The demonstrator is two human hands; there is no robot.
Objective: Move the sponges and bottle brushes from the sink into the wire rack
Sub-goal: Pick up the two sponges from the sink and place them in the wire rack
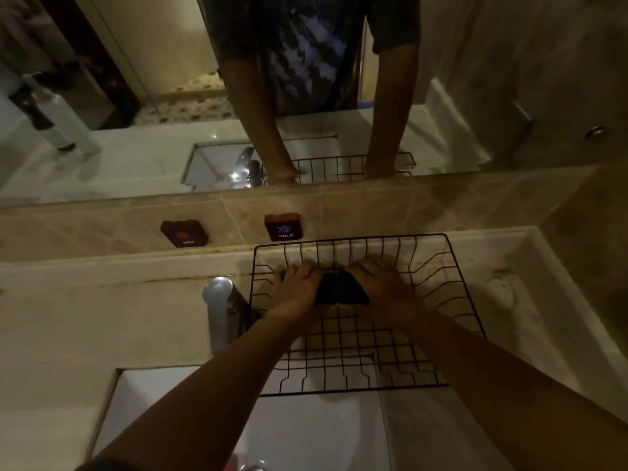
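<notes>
1. Both hands, left hand (299, 287) and right hand (377, 283), clasp a dark green scouring sponge with a yellow underside (341, 294), its long axis running left to right.
2. The sponge sits inside the black wire rack (441, 290), near its far wall.
3. The grid-bottomed rack rests on a pale stone tabletop (85, 317), overhanging the white sink (142, 402) beside a chrome tap (219, 300).

Rack: the black wire rack (356, 334) sits on the counter (85, 317), its near edge over the sink (142, 402).
My hands: my left hand (299, 288) and right hand (377, 283) reach into the rack's far half.
Sponge: a dark green sponge (339, 290) with a yellow edge lies between them; both seem to grip it, though the light is dim.
Tap: the chrome faucet (219, 307) stands just left of the rack.
</notes>
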